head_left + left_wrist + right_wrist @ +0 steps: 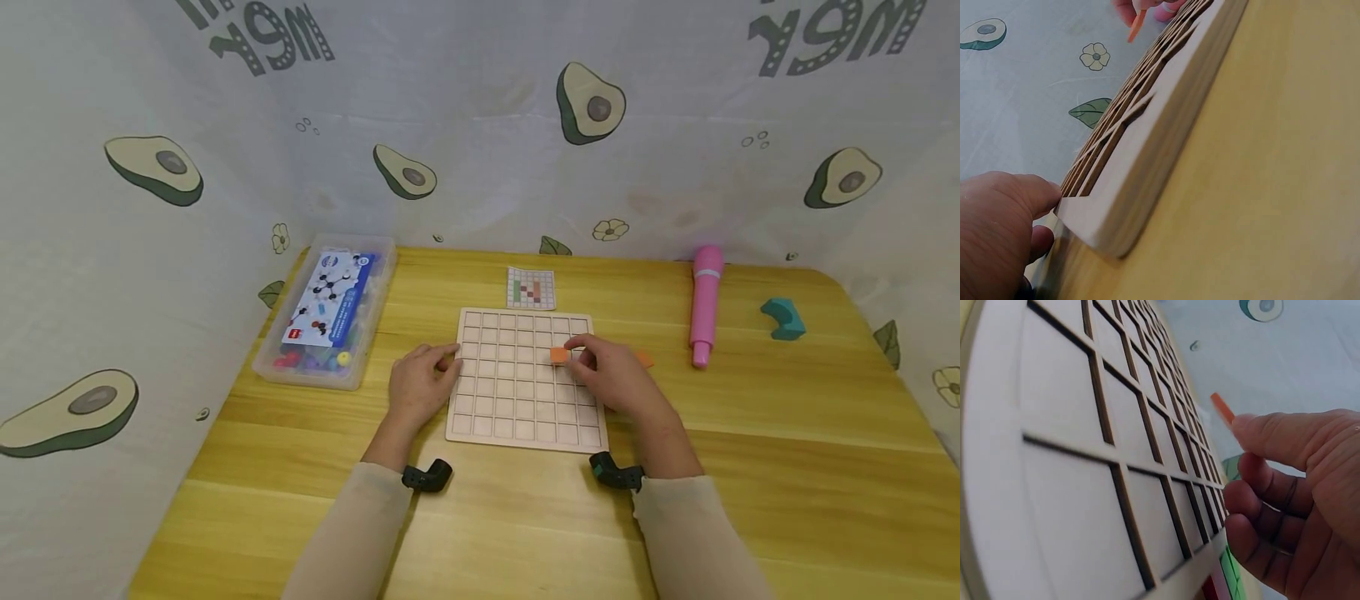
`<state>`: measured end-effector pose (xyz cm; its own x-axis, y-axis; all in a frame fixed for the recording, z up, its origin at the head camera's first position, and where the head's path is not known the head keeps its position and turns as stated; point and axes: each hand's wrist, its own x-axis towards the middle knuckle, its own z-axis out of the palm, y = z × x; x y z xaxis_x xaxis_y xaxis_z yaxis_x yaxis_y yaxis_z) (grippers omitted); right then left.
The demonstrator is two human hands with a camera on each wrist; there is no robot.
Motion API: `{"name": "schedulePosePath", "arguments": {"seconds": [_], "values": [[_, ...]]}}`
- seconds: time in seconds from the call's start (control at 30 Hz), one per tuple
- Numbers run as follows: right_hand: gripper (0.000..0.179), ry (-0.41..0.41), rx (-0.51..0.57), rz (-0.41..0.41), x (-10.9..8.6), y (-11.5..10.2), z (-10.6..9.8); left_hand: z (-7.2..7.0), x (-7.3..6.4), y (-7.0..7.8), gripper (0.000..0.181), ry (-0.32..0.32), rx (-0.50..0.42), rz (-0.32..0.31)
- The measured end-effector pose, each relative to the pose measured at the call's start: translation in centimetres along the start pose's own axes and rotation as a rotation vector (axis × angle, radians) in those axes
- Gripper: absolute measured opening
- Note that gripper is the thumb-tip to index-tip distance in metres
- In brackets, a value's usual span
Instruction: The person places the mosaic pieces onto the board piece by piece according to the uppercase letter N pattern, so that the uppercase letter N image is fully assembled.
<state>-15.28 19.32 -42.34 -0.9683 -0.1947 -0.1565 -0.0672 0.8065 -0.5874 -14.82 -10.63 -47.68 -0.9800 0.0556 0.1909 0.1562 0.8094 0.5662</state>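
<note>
A pale wooden grid board (527, 444) lies on the table with bare square cells. My right hand (618, 375) pinches an orange square tile (558, 356) between thumb and fingertip, above the board's right half. The right wrist view shows this orange tile (1222, 408) edge-on and tilted, with the other fingers curled below. My left hand (422, 387) touches the board's left edge; in the left wrist view a fingertip meets the rim of the board (1138, 181). Another orange piece (645, 358) lies right of my right hand, partly hidden by it.
Behind the board lies a small card (531, 288) with a coloured grid pattern. A clear plastic box (345, 379) stands at left. On the right are a pink pen-like stick (704, 308) and a teal curved block (783, 319). A patterned curtain (495, 100) hangs behind the table.
</note>
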Motion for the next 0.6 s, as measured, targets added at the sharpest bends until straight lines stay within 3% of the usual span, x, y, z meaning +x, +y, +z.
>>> {"name": "schedulePosePath", "arguments": {"seconds": [0.6], "values": [[0.031, 0.018, 0.036, 0.039, 1.1, -0.7, 1.8, 0.1, 0.0, 0.0, 0.032, 0.017, 0.011, 0.014]]}}
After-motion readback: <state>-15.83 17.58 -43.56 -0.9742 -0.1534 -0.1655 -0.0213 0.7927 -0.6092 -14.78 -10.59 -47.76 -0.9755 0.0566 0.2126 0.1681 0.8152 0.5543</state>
